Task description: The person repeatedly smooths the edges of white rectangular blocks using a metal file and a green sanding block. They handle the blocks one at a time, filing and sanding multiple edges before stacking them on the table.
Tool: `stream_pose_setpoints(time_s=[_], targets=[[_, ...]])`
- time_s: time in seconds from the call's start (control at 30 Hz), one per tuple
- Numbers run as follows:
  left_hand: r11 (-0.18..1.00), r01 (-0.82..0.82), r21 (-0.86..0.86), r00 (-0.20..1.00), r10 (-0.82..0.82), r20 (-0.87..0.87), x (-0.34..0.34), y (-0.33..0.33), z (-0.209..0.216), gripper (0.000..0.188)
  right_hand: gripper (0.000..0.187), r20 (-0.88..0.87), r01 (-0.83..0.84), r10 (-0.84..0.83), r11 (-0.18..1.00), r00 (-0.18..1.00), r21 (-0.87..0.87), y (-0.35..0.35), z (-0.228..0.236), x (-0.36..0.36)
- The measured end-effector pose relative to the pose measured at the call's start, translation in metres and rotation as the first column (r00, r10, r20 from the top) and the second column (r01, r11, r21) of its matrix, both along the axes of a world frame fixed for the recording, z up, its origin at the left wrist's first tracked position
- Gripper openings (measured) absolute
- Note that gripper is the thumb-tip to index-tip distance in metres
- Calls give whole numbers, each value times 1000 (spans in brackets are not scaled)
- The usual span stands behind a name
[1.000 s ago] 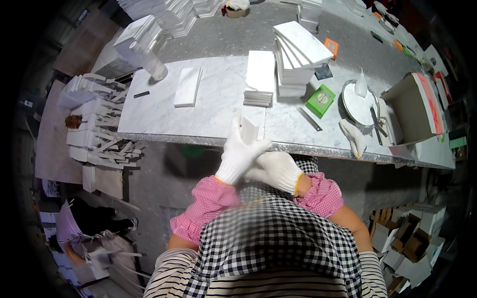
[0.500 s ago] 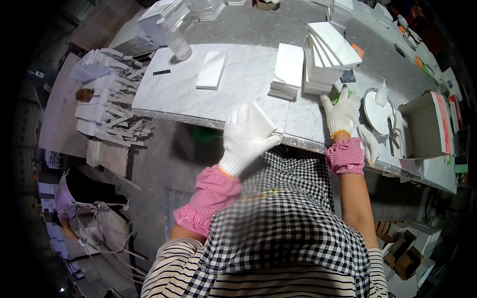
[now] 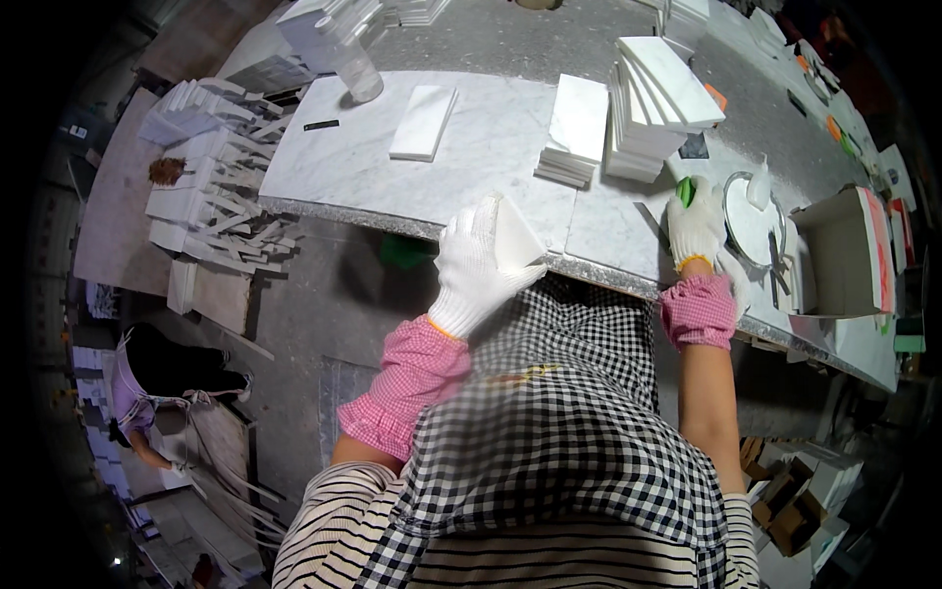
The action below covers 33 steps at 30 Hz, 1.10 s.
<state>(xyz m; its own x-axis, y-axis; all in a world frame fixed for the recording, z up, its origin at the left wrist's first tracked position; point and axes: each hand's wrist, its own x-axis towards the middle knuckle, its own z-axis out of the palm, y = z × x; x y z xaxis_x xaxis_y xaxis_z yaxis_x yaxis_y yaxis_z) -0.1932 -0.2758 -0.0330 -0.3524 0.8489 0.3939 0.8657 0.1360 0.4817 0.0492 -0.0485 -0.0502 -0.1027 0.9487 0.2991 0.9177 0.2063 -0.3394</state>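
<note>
At the pale table's near edge, the left hand clasps a white tile, its edge slanting rightward; well to its right, the right hand curls around a green block.

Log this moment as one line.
left hand: holds white tile | right hand: grips green block | bench: tile stacks, clear bottle

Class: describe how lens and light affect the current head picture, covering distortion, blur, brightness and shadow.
Head view: blackness rings the image and the worktop's front edge bows; head view: the checked apron smears toward its left; head view: the left hand and its white tile look bright, the floor beneath the worktop dark.
</note>
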Motion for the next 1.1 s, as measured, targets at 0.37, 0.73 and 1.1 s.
stream_pose_setpoints(time_s=[0.37, 0.73, 1.1], targets=[[972, 205, -118, 973, -189, 132, 9, 1, 20, 85, 57, -921, -731, 118, 649, 370, -211, -147, 53, -43], [921, 346, -182, 933, -317, 168, 28, -1, 34, 69, 58, -904, -732, 197, 662, 379, -162, -131, 25, -56], [868, 404, -289, 906, -337, 257, 31, 2, 40, 71, 54, -929, -681, 99, 709, 356, -185, -141, 26, -53]])
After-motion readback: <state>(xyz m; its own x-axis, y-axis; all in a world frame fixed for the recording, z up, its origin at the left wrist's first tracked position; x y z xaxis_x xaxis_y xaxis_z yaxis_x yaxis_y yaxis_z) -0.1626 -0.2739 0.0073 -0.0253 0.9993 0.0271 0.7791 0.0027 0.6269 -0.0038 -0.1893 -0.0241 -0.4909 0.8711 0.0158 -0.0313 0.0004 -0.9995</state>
